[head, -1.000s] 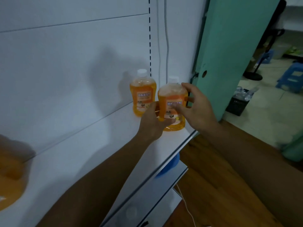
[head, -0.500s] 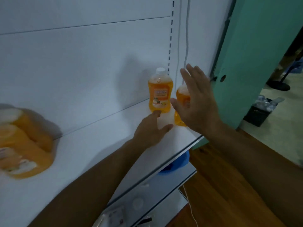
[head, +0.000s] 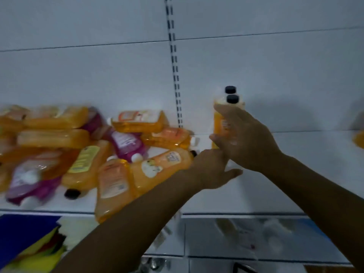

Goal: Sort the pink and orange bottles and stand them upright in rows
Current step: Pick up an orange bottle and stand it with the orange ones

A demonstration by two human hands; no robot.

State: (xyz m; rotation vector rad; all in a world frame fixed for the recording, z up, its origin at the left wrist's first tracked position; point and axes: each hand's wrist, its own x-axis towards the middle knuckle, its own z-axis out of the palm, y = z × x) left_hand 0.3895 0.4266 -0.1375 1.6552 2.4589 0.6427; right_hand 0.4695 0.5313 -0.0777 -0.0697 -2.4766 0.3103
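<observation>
Both forearms stretched forward over the white shelf (head: 275, 194), crossing near the wrists. Right hand (head: 246, 140) raised in front of two upright orange bottles (head: 217, 123) with black caps (head: 232, 99), one behind the other, standing at the back of the shelf just right of the slotted upright (head: 175, 75). Fingers spread and fairly straight, palm turned toward the bottles, fingertips at the shoulder of the nearer one; cannot tell whether touching or just short of it, no curl round it visible. Left hand (head: 212, 170) lower and a little nearer, just beside the right wrist, fingers loosely extended toward the right, thumb pointing out, holding nothing. Its knuckles close to the black-capped neck of a lying orange bottle (head: 161, 166), contact not clear.

Left half of the shelf covered by a loose pile (head: 78, 150) of bottles lying flat, mostly orange, overlapping at many angles. Two pink bottles among them: one (head: 128, 144) near the middle with a white cap, one (head: 29, 184) at the front left. Another orange bottle (head: 112, 190) jutting past the shelf's front edge. Blurred orange shape (head: 358, 138) at the far right edge. Lower shelf (head: 236, 243) below, contents blurred; blue and yellow items (head: 29, 243) at lower left.
</observation>
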